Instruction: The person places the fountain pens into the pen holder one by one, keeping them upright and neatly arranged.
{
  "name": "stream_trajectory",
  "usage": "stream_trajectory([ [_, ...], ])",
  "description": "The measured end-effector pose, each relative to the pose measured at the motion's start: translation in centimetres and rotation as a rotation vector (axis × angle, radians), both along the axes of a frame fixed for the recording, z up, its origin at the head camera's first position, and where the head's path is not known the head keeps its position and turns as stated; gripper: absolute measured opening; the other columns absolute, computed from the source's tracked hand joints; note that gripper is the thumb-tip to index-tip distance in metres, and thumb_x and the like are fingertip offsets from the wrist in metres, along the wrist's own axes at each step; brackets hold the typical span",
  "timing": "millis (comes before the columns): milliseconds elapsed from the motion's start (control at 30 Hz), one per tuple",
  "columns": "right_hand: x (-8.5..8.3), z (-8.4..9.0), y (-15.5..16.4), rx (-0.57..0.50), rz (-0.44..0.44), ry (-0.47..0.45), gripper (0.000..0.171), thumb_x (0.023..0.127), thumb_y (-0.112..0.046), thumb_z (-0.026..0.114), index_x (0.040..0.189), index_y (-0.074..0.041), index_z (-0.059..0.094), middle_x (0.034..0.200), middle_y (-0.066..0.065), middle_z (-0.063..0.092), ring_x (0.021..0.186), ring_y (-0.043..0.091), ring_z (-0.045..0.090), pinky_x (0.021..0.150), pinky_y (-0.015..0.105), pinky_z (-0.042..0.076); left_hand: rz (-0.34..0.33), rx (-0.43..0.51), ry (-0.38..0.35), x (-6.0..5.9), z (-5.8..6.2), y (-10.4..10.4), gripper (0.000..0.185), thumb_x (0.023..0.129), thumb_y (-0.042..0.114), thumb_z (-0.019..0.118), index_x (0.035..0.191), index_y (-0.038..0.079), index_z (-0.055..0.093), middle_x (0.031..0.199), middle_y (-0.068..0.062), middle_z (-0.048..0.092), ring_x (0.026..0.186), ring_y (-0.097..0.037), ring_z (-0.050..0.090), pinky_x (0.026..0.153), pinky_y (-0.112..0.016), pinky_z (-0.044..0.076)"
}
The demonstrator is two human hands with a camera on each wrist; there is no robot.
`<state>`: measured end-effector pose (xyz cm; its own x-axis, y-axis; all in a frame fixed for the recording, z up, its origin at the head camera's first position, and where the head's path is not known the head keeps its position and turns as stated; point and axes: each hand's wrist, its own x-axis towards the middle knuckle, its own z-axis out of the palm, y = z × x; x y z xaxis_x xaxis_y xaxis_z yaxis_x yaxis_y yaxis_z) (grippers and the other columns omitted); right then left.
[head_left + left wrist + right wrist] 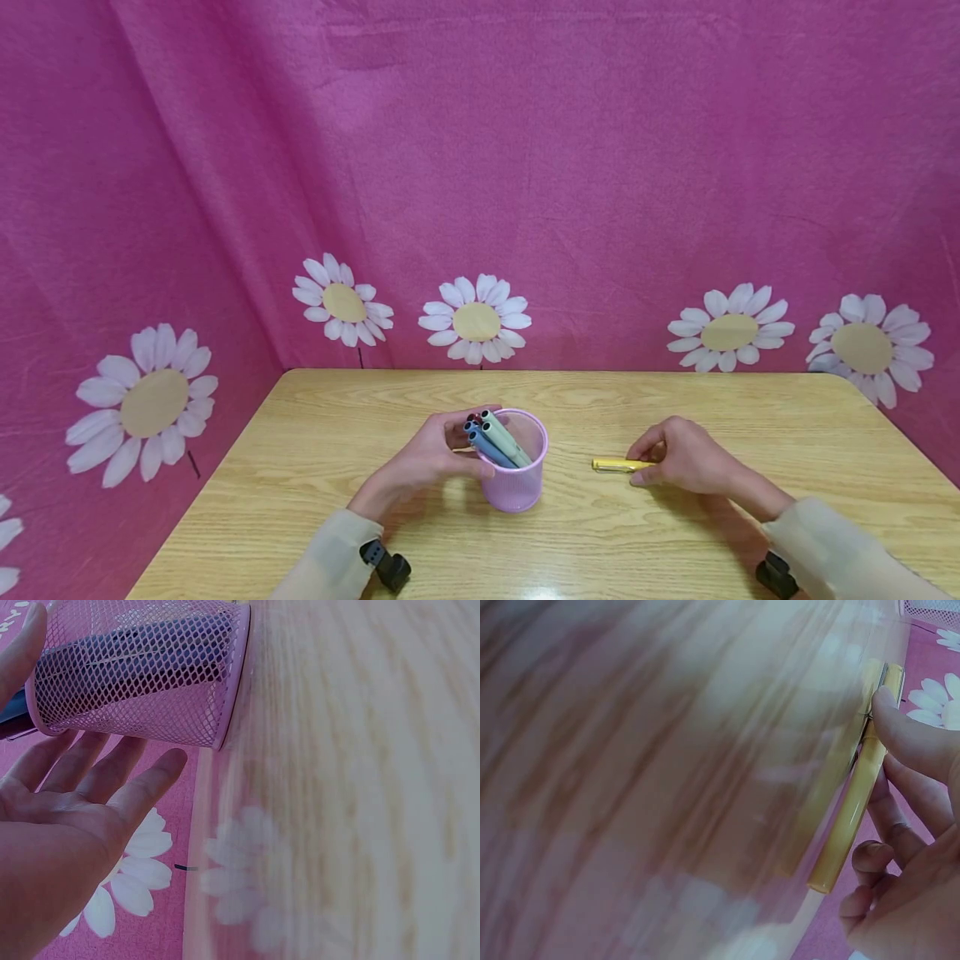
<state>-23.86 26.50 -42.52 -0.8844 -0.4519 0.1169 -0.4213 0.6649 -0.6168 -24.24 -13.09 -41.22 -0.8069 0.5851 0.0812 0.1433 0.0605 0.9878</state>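
A pink mesh pen holder (513, 487) stands on the wooden table, with several capped pens (504, 440) in green, blue and dark red leaning to its left side. My left hand (431, 447) holds the holder from the left, thumb on the near side and fingers round the far side; the left wrist view shows those fingers (97, 769) nearly straight along the mesh. Right of the holder, a yellow pen (613, 465) with a metal clip lies level, at or just above the tabletop. My right hand (693, 457) pinches it between thumb and fingers, the other fingers curled loosely.
The light wooden tabletop (570, 550) reaches back to a pink cloth (600, 167) printed with white daisies. That cloth also hangs along the left side. Small black devices (386, 567) sit at both wrists, over the pale sleeves.
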Motion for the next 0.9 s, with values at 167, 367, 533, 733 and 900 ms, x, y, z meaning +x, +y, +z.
stream_trajectory([
  [167, 0.1, -0.1, -0.2, 0.012, -0.01, 0.012, 0.018, 0.076, -0.018, 0.096, 0.087, -0.015, 0.082, 0.087, -0.009, 0.075, 0.077, 0.008, 0.062, 0.067, 0.026, 0.05, 0.002, -0.009, 0.003, 0.0, 0.0, 0.0, 0.077, 0.086, 0.004, 0.087, 0.155, 0.007, 0.052, 0.145, -0.012, 0.063, 0.117, -0.029, 0.068, 0.104, -0.039, 0.054],
  [367, 0.1, -0.2, -0.3, 0.022, -0.017, 0.023, 0.018, 0.076, -0.019, 0.096, 0.086, -0.017, 0.082, 0.086, -0.011, 0.074, 0.076, 0.007, 0.061, 0.067, 0.027, 0.048, 0.0, 0.0, 0.0, 0.0, 0.0, 0.0, 0.078, 0.086, 0.003, 0.087, 0.155, 0.006, 0.052, 0.145, -0.013, 0.063, 0.117, -0.029, 0.068, 0.104, -0.039, 0.054],
  [533, 0.2, -0.2, -0.4, 0.022, -0.018, 0.028, 0.018, 0.076, -0.02, 0.096, 0.085, -0.019, 0.081, 0.085, -0.012, 0.073, 0.074, 0.006, 0.058, 0.066, 0.026, 0.047, -0.001, -0.003, 0.004, 0.0, 0.0, 0.0, 0.077, 0.086, 0.003, 0.087, 0.155, 0.005, 0.052, 0.145, -0.013, 0.063, 0.117, -0.029, 0.068, 0.105, -0.04, 0.054],
  [733, 0.4, 0.3, -0.7, 0.008, -0.043, -0.001, 0.017, 0.076, -0.02, 0.096, 0.085, -0.021, 0.081, 0.088, -0.011, 0.073, 0.078, 0.011, 0.056, 0.068, 0.026, 0.045, 0.006, -0.023, 0.007, 0.1, 0.1, -0.1, 0.076, 0.087, 0.005, 0.087, 0.155, 0.007, 0.053, 0.144, -0.012, 0.064, 0.115, -0.028, 0.068, 0.103, -0.038, 0.055],
  [900, 0.5, 1.0, -0.9, 0.018, -0.073, -0.002, 0.018, 0.075, -0.02, 0.096, 0.085, -0.021, 0.082, 0.091, -0.01, 0.075, 0.084, 0.015, 0.059, 0.071, 0.029, 0.045, 0.004, -0.018, 0.012, 0.0, 0.1, -0.1, 0.076, 0.087, 0.006, 0.087, 0.155, 0.008, 0.053, 0.143, -0.012, 0.064, 0.117, -0.029, 0.067, 0.106, -0.04, 0.053],
])
